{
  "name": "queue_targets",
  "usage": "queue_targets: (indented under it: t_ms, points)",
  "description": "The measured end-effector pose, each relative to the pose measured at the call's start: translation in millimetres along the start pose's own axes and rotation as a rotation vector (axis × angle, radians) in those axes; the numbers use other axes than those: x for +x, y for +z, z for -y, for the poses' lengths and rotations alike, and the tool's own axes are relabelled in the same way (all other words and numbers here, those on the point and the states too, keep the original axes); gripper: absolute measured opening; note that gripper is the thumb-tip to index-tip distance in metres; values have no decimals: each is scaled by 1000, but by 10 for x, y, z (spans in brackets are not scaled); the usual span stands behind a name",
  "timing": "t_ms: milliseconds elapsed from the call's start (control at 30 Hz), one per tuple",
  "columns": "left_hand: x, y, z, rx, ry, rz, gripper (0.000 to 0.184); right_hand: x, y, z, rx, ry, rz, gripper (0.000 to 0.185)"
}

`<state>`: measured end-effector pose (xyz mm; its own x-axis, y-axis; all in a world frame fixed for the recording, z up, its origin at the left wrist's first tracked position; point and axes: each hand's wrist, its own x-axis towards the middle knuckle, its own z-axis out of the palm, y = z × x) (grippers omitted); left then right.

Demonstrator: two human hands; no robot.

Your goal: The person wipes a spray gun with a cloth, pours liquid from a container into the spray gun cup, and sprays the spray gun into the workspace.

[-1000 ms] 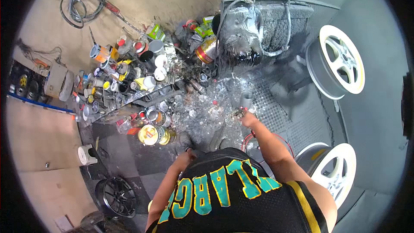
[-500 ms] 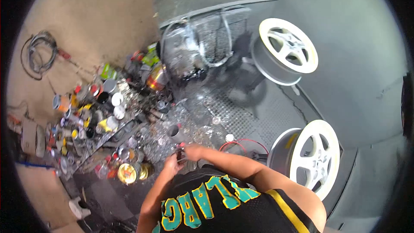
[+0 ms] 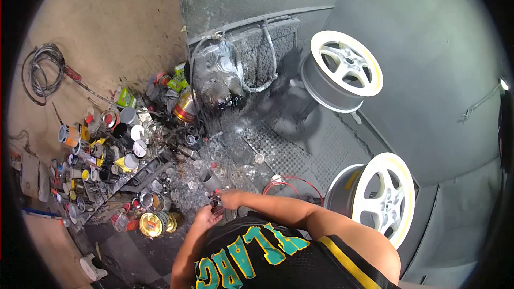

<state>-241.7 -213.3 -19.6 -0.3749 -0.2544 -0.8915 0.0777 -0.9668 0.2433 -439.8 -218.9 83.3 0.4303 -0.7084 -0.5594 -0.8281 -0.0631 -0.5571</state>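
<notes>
Close together in front of my body are my right hand and my left hand. The fingers of my right hand are wrapped round a spray gun with a grey cup on top. My left hand is at the gun's lower left side, its fingers bent against a small dark part; exactly what they grip is too small to tell. A red hose curves over the floor beyond my right forearm.
Paint cans and cups crowd a low bench at the left, with a gold-lidded can nearer. Two white wheels stand at the right. A coiled hose hangs on the left wall, and a coated drum stands ahead.
My right hand has brought the spray gun left and down towards my body. My left hand has come up from my side to meet it. The view has turned right.
</notes>
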Motion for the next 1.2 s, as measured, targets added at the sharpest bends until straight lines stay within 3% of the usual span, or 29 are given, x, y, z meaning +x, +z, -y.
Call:
queue_targets:
  t_ms: [100, 167, 300, 367, 433, 500, 567, 633, 733, 900, 967, 1200]
  points:
    - [98, -151, 66, -13, 5, 68, 24, -50, 0, 55, 28, -7, -76, 37]
    - [59, -155, 81, 8, 75, 105, 22, -78, -63, 94, 30, 0, 6, 41]
    - [-288, -95, 76, -106, 119, 134, 27, 174, 148, -231, 7, 1, -90, 49]
    - [-392, -166, 223, 256, 292, 87, 39, -170, -99, -224, 146, 20, -479, 46]
    - [-475, -307, 385, 674, 406, 80, 39, -318, -253, -293, 324, 87, -636, 47]
    - [-529, -452, 561, 914, 417, 165, 40, -320, -257, -564, 279, -49, -961, 50]
    - [-586, -531, 656, 993, 380, 236, 40, -485, -415, -591, 399, 220, -892, 48]
    - [-670, -582, 696, 1025, 348, 268, 41, -596, -530, -655, 333, 238, -952, 46]
    - [-698, -635, 743, 1060, 323, 276, 41, -710, -592, -735, 227, 111, -1116, 46]
    - [-633, -645, 796, 1102, 309, 299, 42, -869, -651, -655, 287, 178, -1101, 40]
    - [-610, -638, 805, 1121, 303, 306, 43, -898, -653, -660, 114, -2, -1230, 40]
    - [-576, -617, 802, 1167, 293, 317, 44, -915, -535, -609, 159, 34, -1150, 40]
